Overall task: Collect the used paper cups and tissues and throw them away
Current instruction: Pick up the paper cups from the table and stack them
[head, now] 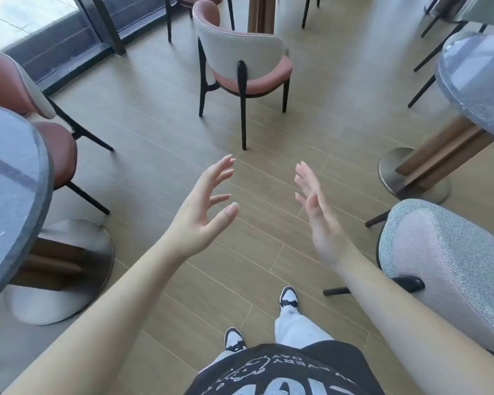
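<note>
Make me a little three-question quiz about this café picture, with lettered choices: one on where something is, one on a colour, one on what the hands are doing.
1. Where does the pink-seated chair with the pale back stand?
A. Ahead of the person, beyond the hands
B. Tipped over on the floor
C. On top of a table

2. What colour are the shoes?
A. Red
B. Black and white
C. Yellow

3. What are the left hand and right hand doing?
A. Each gripping a paper cup
B. Pressing on a tabletop
C. Held open in the air, holding nothing

Answers:
1. A, as it stands upright on the wooden floor past the fingertips.
2. B, since dark panels frame pale toes.
3. C, because the fingers are spread and relaxed over bare floor, with no cup or tissue in view.
</note>
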